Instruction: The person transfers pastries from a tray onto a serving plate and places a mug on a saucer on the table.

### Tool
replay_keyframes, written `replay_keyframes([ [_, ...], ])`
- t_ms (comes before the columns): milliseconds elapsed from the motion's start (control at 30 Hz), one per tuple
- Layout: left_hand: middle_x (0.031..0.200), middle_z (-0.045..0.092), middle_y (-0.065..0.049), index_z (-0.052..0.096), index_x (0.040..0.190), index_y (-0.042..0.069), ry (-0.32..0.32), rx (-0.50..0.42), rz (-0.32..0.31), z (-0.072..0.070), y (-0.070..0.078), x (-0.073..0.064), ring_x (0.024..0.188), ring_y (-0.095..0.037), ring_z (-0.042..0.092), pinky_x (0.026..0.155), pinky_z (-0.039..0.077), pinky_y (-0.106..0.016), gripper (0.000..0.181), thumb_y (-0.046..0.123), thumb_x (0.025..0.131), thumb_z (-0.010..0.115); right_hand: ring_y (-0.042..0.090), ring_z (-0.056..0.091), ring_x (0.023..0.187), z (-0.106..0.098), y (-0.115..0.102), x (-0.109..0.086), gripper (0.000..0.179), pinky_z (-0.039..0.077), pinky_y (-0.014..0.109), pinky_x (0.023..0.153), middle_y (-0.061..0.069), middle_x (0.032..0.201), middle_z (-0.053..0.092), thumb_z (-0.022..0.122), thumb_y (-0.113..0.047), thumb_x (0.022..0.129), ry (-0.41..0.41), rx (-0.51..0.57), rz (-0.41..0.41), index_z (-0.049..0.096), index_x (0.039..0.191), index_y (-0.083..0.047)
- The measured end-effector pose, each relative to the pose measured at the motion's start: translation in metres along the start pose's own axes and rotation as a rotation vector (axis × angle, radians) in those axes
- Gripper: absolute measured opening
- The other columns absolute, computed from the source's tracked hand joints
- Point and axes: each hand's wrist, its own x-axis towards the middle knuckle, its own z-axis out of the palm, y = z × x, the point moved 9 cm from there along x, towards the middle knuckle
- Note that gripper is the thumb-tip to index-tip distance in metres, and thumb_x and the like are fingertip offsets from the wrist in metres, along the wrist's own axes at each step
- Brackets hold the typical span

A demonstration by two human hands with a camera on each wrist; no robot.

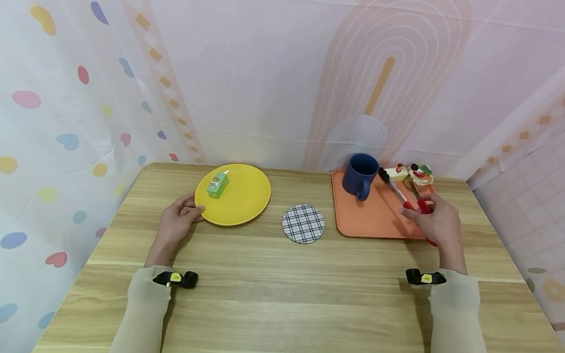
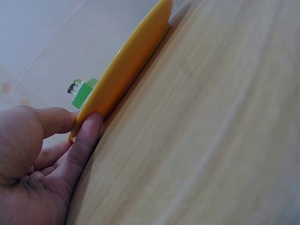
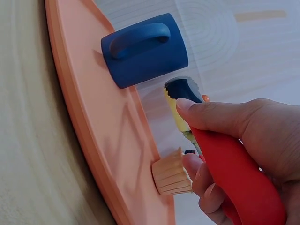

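My left hand [image 1: 174, 220] grips the near-left rim of a yellow plate [image 1: 243, 196]. In the left wrist view, the thumb and fingers [image 2: 84, 140] lie on either side of its edge. A small green block-shaped cake [image 1: 218, 185] sits on the plate's left part. My right hand [image 1: 441, 220] holds red-handled tongs [image 3: 234, 173] over the right side of an orange tray [image 1: 366, 223]. The tongs' arms are spread, their dark tips toward the back. Close by the tips are a pale cake slice [image 1: 397, 173] with red topping and a fruit-topped cupcake [image 1: 421, 176].
A dark blue mug [image 1: 359, 176] stands on the tray's back left, handle toward the front. Between plate and tray lies a round plaid coaster [image 1: 303, 224] on the wooden table [image 1: 291, 294]. Patterned curtains [image 1: 265, 88] hang behind the table's back edge.
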Motion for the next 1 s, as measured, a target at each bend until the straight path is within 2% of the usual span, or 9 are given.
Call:
replay_keyframes([
  [433, 0.112, 0.058, -0.001, 0.036, 0.159, 0.006, -0.003, -0.014, 0.007, 0.000, -0.001, 0.001, 0.089, 0.003, 0.065, 0.084, 0.064, -0.018, 0.063, 0.022, 0.104, 0.062, 0.042, 0.058, 0.098, -0.007, -0.004, -0.002, 0.082, 0.050, 0.023, 0.060, 0.035, 0.123, 0.058, 0.075, -0.053, 0.090, 0.019, 0.008, 0.011, 0.048, 0.143, 0.004],
  [733, 0.114, 0.058, -0.004, 0.035, 0.159, 0.006, -0.003, -0.004, 0.009, -0.001, 0.001, 0.000, 0.087, 0.005, 0.064, 0.083, 0.064, -0.017, 0.063, 0.020, 0.104, 0.062, 0.037, 0.059, 0.092, -0.013, -0.013, -0.007, 0.070, 0.047, 0.025, 0.058, 0.028, 0.112, 0.064, 0.078, -0.049, 0.089, 0.085, 0.023, -0.054, 0.057, 0.135, 0.000],
  [867, 0.114, 0.057, -0.004, 0.035, 0.159, 0.006, -0.003, -0.005, 0.005, -0.001, -0.001, 0.002, 0.087, 0.006, 0.064, 0.083, 0.064, -0.017, 0.063, 0.019, 0.104, 0.061, 0.038, 0.060, 0.097, -0.015, -0.014, -0.008, 0.071, 0.048, 0.023, 0.061, 0.029, 0.121, 0.063, 0.078, -0.048, 0.089, 0.090, 0.037, -0.054, 0.056, 0.137, -0.001],
  [1000, 0.114, 0.057, -0.004, 0.034, 0.159, 0.006, -0.005, -0.009, 0.005, -0.001, -0.003, 0.003, 0.087, 0.006, 0.064, 0.083, 0.064, -0.017, 0.062, 0.018, 0.104, 0.061, 0.039, 0.061, 0.098, -0.017, -0.016, -0.009, 0.073, 0.048, 0.023, 0.062, 0.029, 0.122, 0.063, 0.078, -0.049, 0.088, 0.094, 0.047, -0.053, 0.056, 0.139, -0.001],
])
